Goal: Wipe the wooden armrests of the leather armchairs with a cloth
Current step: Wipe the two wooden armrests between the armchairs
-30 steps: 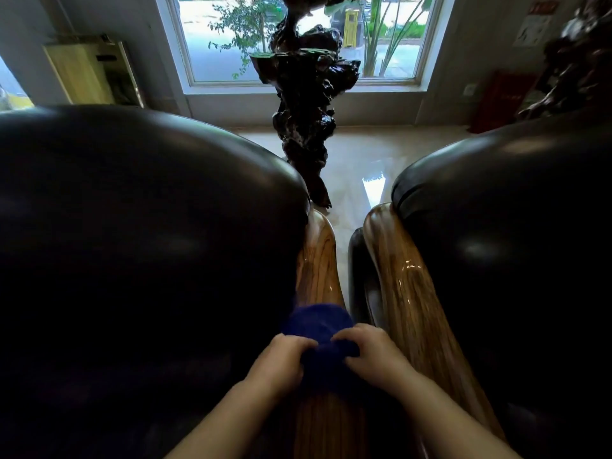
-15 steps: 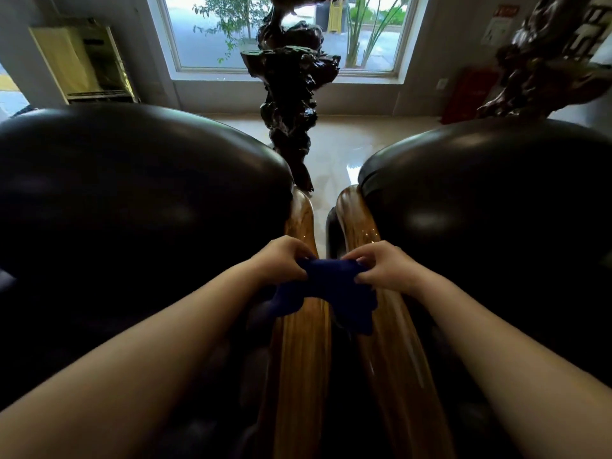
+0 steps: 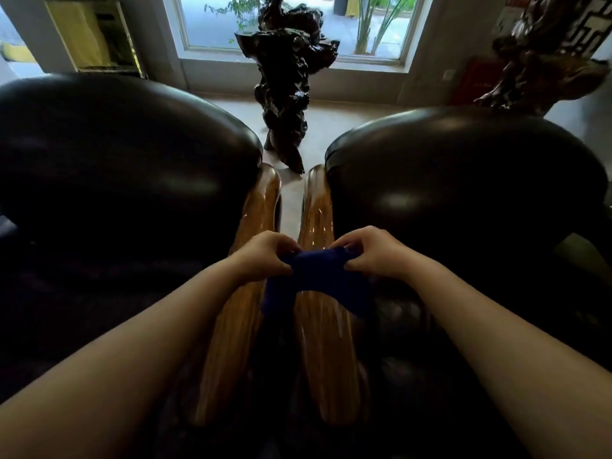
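1. Holding the blue cloth [image 3: 318, 276] stretched btwn left hand [image 3: 265, 256] & right hand [image 3: 374, 253], fingers pinched shut on its ends, above both wooden armrests [image 3: 323, 313].
2. Risk imo: the dangling corners bunch up and it skips the wood.

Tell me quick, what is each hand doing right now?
Left hand: closed, pinching one end of the blue cloth.
Right hand: closed, pinching the other end of the same cloth, held above the two wooden armrests.
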{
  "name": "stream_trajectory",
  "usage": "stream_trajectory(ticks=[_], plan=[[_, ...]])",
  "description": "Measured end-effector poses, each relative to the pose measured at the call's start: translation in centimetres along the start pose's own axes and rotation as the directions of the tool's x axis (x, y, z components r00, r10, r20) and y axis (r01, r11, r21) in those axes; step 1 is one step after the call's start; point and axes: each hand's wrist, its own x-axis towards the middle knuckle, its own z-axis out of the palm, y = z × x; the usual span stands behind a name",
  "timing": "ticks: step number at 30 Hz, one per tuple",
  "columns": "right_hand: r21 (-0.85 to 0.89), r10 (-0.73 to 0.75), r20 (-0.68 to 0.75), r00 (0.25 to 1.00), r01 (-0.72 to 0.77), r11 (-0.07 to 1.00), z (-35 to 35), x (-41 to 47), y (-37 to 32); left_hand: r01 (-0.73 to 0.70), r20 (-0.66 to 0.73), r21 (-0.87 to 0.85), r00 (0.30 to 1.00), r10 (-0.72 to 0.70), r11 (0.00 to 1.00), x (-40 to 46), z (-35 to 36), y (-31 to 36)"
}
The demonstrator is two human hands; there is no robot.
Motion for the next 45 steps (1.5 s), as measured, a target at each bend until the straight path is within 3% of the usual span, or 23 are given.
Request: stream_trajectory(ticks=[11, 17, 21, 24, 26, 28, 32, 40, 45], plan=[[0.031, 0.017, 0.102, 0.995, -0.02, 0.999, 9.8, -3.0, 13.6, 0.132, 0.028, -0.006, 0.991, -0.132, 0.991, 0.2, 15.3, -5.5], [-0.009, 0.018, -0.025, 1.0, -0.018, 1.0, 13.4, -0.7, 17.6, 0.046, -0.19, 0.141, 0.982, -0.018, 0.989, 3.2, 20.3, -10.1], [0.107, 0.113, -0.077, 0.991, -0.104, 0.989, 17.2, -0.5, 20.1, 0.107, -0.225, 0.117, 0.971, -0.079, 0.987, 4.0, 23.7, -13.3], [0.163, 0.141, -0.324, 0.935, -0.092, 0.982, 20.1, -0.7, 21.4, 0.123, -0.333, 0.089, 0.939, -0.087, 0.988, 3.6, 25.7, -15.1], [0.099, 0.16, -0.565, 0.81, -0.126, 0.987, 21.8, -0.6, 21.6, 0.131, -0.459, 0.148, 0.887, -0.049, 0.98, 3.7, 26.6, -15.8], [0.013, 0.15, -0.653, 0.742, -0.188, 0.982, 23.0, 0.1, 21.3, 0.161, -0.513, 0.254, 0.858, -0.008, 0.954, 4.7, 27.3, -15.8], [-0.079, 0.131, -0.597, 0.792, -0.221, 0.972, 25.3, 2.3, 21.1, 0.195, -0.511, 0.369, 0.86, 0.022, 0.909, 7.8, 29.0, -15.4], [-0.068, 0.17, -0.631, 0.757, -0.273, 0.96, 26.3, 5.6, 21.6, 0.226, -0.545, 0.394, 0.838, 0.028, 0.891, 10.7, 29.6, -16.9], [-0.211, 0.123, -0.618, 0.776, -0.315, 0.925, 24.1, 8.7, 21.3, 0.223, -0.543, 0.404, 0.839, 0.037, 0.887, 13.1, 26.9, -16.8]])
